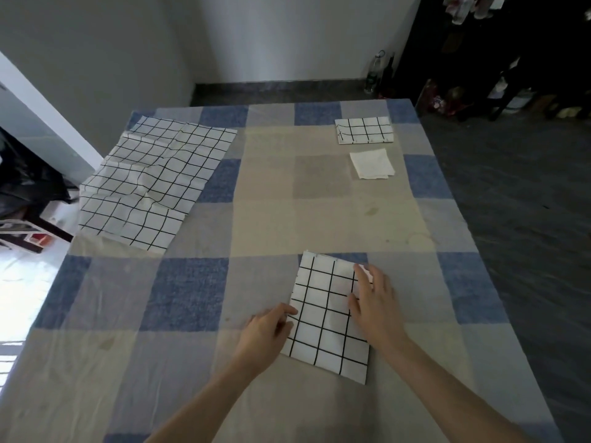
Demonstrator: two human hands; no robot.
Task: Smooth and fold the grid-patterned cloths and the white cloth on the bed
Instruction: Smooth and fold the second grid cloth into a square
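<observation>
We found the folded white cotton cloth with the black grid (329, 314) lying directly in front of us on the blue, grey and beige checked bed sheet (192, 289), its long axis running away from us and leaning slightly to the left. It sat between our two hands, so neither arm had to reach across. Our left hand (268, 327) was at the cloth's near left edge, fingers curled, and appeared to pinch that edge between thumb and fingers; we judged this a grip, though the fingertips were partly hidden. Our right hand (374, 298) lay flat on the right side of the cloth with fingers straight and spread, pressing it down. The hands were apart, one on each long side.

We judged that the coming move turned on that long axis: either a last smoothing stroke along it, or one more fold bringing the near end to the far end, with the left hand already holding an edge to lift.

Further off, a small folded grid-patterned cloth (364, 130) rested near the far right corner of the bed, and a folded plain white cloth (371, 164) lay just in front of it, both well apart from our hands. A large unfolded grid-patterned cloth (150, 183), creased and spread open, lay at the far left, overhanging the bed's left edge. We judged it the remaining piece.
</observation>
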